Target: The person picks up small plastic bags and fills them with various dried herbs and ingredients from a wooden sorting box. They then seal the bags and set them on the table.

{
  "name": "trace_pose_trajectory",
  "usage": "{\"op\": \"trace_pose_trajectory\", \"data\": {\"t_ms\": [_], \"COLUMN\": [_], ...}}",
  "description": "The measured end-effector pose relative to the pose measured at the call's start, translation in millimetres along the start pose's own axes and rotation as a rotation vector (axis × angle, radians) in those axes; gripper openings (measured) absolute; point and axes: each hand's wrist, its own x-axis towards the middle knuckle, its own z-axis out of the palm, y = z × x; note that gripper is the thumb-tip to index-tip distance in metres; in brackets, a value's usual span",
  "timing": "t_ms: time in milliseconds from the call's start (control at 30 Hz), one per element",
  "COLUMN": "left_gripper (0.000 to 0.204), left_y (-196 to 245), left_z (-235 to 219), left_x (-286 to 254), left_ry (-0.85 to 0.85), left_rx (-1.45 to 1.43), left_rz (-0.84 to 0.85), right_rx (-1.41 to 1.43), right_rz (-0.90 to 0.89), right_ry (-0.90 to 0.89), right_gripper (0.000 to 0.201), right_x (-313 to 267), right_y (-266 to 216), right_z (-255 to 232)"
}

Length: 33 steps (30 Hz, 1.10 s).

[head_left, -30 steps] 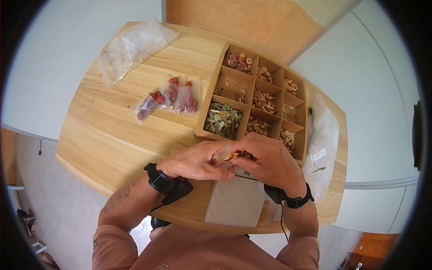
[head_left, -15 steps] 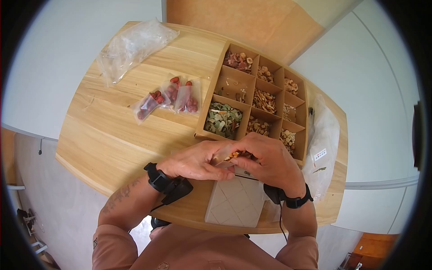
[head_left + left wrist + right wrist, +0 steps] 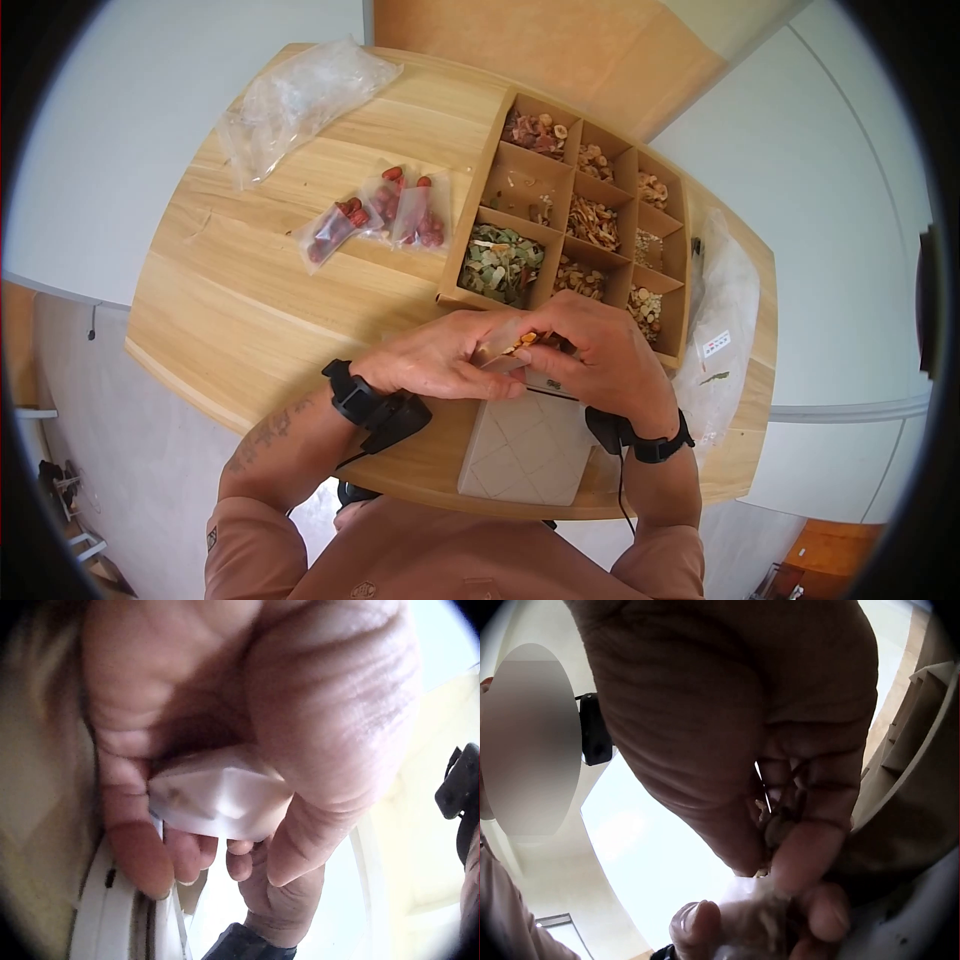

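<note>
Between thumb and fingers, my left hand [image 3: 425,358] holds a small translucent pouch [image 3: 221,791], its mouth turned toward the right hand. My right hand [image 3: 608,350] pinches dried brown and orange slices [image 3: 527,341] at that mouth, fingertips close together. In the right wrist view, more dried pieces [image 3: 780,829] poke out between thumb and fingers. Both hands are over the table, at the near edge of a divided cardboard box [image 3: 600,257]. Dried leaves [image 3: 500,268], slices and pale pieces fill its compartments; one on the left holds only a few scraps.
Three sachets of red dried fruit [image 3: 422,218] lie left of the box. A large clear plastic bag [image 3: 305,110] is at the far left, and another bag [image 3: 728,310] with a label lies along the right. Under my hands is a white pad [image 3: 522,455] with diamond lines.
The head view has shifted slightly, so the box and bags sit a little further right. Both hands and the pouch keep nearly the same pose.
</note>
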Motion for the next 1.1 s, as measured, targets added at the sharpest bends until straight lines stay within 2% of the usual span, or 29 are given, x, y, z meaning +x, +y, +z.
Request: {"op": "trace_pose_trajectory", "data": {"t_ms": [100,800,1100], "left_gripper": [0.051,0.056,0.055], "left_y": [-4,-1,-1], "left_z": [3,1,3], "left_x": [1,0,0], "left_ry": [0.031,0.014,0.001], "left_rx": [-0.070,-0.044,-0.144], "left_rz": [0.055,0.018,0.022], "right_rx": [0.009,0.036,0.060], "right_rz": [0.003,-0.017,-0.030], "right_ry": [0.014,0.079,0.095], "right_gripper": [0.019,0.019,0.019], "right_x": [0,-3,-4], "right_y": [1,9,11], "right_z": [1,7,8]}}
